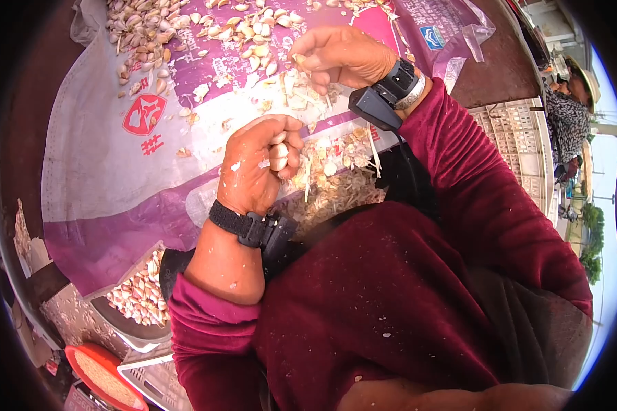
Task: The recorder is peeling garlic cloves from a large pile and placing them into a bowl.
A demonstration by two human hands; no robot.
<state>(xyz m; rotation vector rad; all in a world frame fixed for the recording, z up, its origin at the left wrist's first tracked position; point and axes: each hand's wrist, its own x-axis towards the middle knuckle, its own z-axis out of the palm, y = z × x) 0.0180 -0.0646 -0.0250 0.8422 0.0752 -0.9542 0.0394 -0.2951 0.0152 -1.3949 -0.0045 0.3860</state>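
My left hand [253,161] is curled round a few whitish peeled-looking garlic cloves [279,156], which show between its fingers and palm. Bits of skin stick to that hand and wrist. Farther off to the right, my right hand [346,58] is held with thumb and fingers drawn together; a small pale yellowish spot shows at the fingertips, too small to name. Under both hands lies a white and purple plastic sack [110,157], spread flat. Loose garlic cloves [253,34] are strewn over its far part, with a thicker heap [140,24] at the far left.
Papery garlic peelings [336,175] pile up at the near edge by my lap. At lower left stand a bowl of garlic cloves [140,294], a red basin [106,377] and a white crate [161,380]. Another crate [517,144] stands on the right, with a person in a hat [572,116] beyond.
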